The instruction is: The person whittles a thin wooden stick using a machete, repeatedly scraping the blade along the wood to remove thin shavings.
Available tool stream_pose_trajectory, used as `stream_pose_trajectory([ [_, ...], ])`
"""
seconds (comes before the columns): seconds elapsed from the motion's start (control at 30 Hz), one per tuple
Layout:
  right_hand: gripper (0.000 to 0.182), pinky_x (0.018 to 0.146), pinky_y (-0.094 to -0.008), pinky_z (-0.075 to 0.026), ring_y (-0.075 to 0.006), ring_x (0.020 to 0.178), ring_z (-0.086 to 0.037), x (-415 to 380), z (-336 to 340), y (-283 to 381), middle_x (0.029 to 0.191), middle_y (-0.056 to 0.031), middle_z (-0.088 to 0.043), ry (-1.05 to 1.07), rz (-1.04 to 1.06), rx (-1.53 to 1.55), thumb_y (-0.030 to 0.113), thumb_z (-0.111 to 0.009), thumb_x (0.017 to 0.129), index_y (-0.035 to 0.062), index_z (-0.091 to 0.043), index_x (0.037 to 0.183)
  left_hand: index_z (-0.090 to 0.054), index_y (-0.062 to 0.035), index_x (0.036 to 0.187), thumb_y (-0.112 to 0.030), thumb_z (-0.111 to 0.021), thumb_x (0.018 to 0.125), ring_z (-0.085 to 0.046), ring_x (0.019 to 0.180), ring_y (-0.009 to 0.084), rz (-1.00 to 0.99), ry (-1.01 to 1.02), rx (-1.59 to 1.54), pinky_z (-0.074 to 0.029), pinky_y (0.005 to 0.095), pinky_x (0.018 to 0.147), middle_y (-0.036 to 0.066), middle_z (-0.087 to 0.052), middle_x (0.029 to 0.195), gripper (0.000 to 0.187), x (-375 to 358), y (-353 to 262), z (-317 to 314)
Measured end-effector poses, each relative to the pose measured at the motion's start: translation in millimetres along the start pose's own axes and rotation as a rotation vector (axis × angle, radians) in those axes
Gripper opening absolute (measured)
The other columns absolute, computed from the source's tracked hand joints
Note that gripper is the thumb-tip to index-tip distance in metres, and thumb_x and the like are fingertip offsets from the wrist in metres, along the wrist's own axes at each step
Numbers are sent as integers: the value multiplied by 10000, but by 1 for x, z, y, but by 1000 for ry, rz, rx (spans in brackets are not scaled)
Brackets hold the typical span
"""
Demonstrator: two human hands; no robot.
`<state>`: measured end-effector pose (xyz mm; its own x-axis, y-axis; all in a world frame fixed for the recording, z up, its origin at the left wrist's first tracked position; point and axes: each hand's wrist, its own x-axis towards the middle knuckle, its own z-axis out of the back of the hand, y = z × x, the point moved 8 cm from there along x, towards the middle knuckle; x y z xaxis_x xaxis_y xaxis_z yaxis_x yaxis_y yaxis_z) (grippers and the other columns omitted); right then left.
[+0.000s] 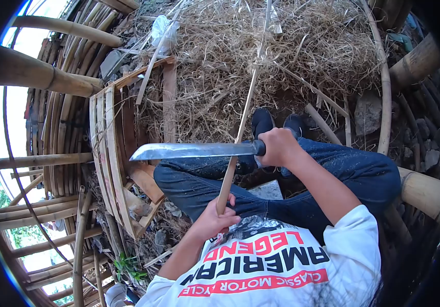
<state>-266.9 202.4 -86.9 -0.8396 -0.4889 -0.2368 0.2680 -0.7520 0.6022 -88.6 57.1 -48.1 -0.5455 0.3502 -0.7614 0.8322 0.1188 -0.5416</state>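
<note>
My right hand (pixel 277 147) is closed around the dark handle of a machete (pixel 192 150), whose broad grey blade points left, level across my lap. A long, thin bamboo strip (pixel 247 105) runs from my left hand (pixel 217 219) away past my feet to the top of the view. My left fingers are wrapped round its near end, close to my shirt. The blade crosses over the strip a little ahead of that hand and appears to touch it. Part of the strip is hidden beneath the blade.
A heap of curly bamboo shavings (pixel 312 46) covers the ground ahead. To the left stands a wooden crate (pixel 105 148) before stacked bamboo poles (pixel 61 102). A thick bamboo pole (pixel 427 194) lies at right, near a stone (pixel 368 113). A white plastic bag (pixel 164 34) sits upper left.
</note>
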Motion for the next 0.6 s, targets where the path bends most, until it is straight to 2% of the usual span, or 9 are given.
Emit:
stream_pose_trajectory([
  [0.1,192,722,-441,-541,-357,730,-664,-1,-5,3,695,-156,-661,-34,47,-11,266,-706,607,103,-674,704,-355,-102,1028,75,-630,831,-319,467,9,59,-22,-82,-247,200,406,-86,-324,577,382,0,-1,-3],
  [0.2,211,727,-442,-541,-353,734,-665,5,1,-7,703,-154,-664,-44,-6,-33,273,-708,614,101,-690,735,-356,-106,1026,74,-632,833,-334,466,8,46,23,-138,-245,199,405,-84,-341,579,382,-5,1,-2],
  [0.27,246,733,-452,-538,-367,742,-663,8,16,-55,724,-167,-671,-227,-170,-54,272,-708,624,90,-712,790,-356,-106,1026,68,-635,836,-338,463,8,50,16,-156,-243,197,404,-84,-346,577,380,-18,5,1],
  [0.33,274,754,-462,-534,-378,772,-661,9,28,-90,767,-192,-676,-157,-303,118,263,-705,644,71,-721,839,-357,-106,1026,63,-638,839,-343,461,8,44,-7,-173,-242,196,403,-83,-351,574,378,-24,7,4],
  [0.37,254,759,-464,-530,-380,791,-659,11,29,-91,787,-210,-672,-185,-273,93,247,-695,664,52,-712,826,-356,-105,1027,53,-644,842,-343,460,10,50,-3,-129,-238,197,403,-84,-350,571,377,-19,9,1],
  [0.47,248,759,-455,-534,-380,777,-658,4,25,-50,764,-215,-663,-195,-249,55,250,-694,668,40,-702,800,-360,-102,1024,35,-652,846,-337,458,11,80,1,-50,-236,203,399,-84,-343,562,368,-7,5,-4],
  [0.53,291,797,-453,-543,-390,808,-669,-3,3,-21,808,-218,-680,-98,-151,113,289,-698,665,34,-701,805,-360,-98,1025,35,-651,845,-329,458,11,51,13,-109,-243,204,400,-84,-340,561,367,1,3,-3],
  [0.6,311,801,-446,-544,-378,800,-675,-8,-8,7,793,-209,-682,36,-40,35,287,-695,646,29,-698,819,-351,-99,1053,73,-652,824,-299,449,15,68,-13,-121,-219,195,400,-86,-317,567,416,4,3,-1],
])
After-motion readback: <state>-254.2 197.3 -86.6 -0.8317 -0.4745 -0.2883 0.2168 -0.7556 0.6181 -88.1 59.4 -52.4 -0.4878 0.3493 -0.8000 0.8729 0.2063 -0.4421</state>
